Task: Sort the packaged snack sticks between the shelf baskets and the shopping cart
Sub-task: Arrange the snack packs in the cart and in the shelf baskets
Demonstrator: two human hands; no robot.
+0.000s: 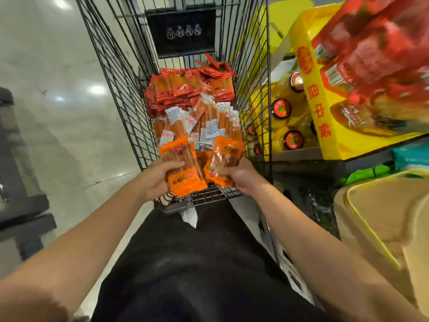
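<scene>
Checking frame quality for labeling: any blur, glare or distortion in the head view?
Head view: red packets in the yellow shelf tray at upper right are smeared with blur; ceiling-light glare spots the floor; wide-angle bends the cart wires; both hands, left hand and right hand, look fairly sharp.

Cart (120,94) open-topped; wire walls flank; yellow shelf tray (325,126) crowds right.

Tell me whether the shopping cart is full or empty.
Partly full: the shopping cart holds red packs at the far end and white-labelled snack sticks nearer, well below its rim.
</scene>
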